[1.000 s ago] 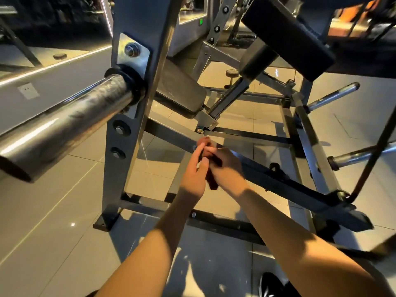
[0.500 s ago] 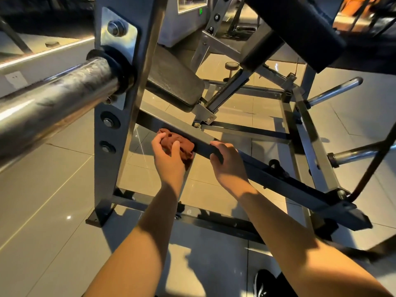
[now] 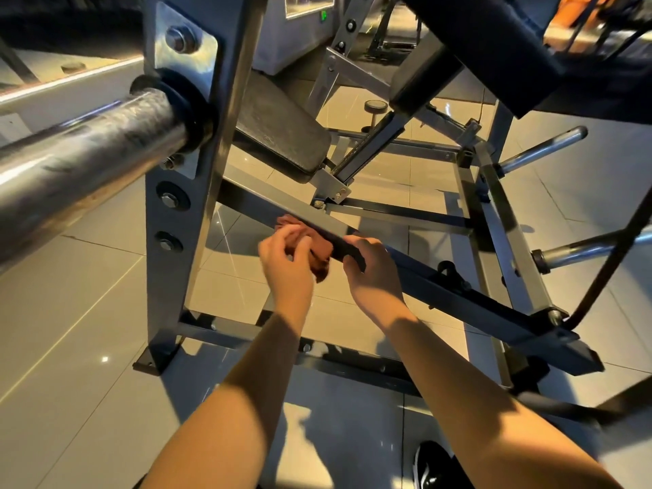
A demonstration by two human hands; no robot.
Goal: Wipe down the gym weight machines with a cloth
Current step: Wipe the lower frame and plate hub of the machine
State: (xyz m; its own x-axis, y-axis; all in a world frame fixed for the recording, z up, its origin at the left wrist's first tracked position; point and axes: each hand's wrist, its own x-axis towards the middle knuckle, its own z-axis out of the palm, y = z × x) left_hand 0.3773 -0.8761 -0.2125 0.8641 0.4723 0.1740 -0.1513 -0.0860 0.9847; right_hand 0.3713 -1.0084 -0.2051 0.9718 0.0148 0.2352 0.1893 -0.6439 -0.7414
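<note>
Your rust-brown cloth (image 3: 319, 257): bunched, pressed against slanted dark frame bar (image 3: 476, 301); bar runs from 10 o'clock down to 4 o'clock.

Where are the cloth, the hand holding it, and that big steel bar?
cloth (image 3: 320, 258), head view: bunched fabric's middle.
left hand (image 3: 286, 267), head view: back of hand.
steel bar (image 3: 88, 164), head view: shiny upper side.

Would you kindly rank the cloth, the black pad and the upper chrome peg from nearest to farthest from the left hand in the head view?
1. The cloth, held in the left hand against the slanted beam.
2. The black pad, above and behind the beam.
3. The upper chrome peg, far across on the right.
</note>
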